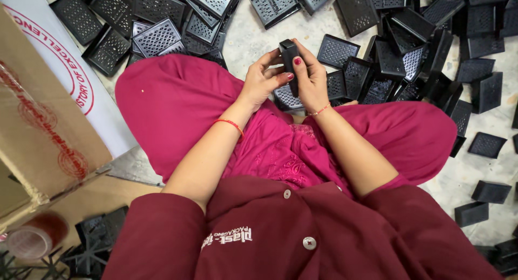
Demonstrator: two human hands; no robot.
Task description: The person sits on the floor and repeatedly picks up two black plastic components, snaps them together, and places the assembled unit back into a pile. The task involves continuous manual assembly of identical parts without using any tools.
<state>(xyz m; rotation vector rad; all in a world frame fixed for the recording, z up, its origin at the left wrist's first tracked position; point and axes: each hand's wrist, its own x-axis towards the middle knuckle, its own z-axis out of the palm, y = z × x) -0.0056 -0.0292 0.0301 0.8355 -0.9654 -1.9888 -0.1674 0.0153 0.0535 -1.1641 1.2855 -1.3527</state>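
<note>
Both hands, left hand and right hand, have fingers wrapped round one small black perforated plastic tray held above the lap, with heaps of loose trays on the floor looking unhandled, cardboard box alongside.

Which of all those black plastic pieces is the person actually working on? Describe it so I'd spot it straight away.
Start at the pink lap in the middle and follow both forearms up to where the left hand and right hand meet. Between them is a small black plastic piece, held upright on edge. Unlike the perforated black trays scattered around it, it is lifted off the speckled floor.
</note>
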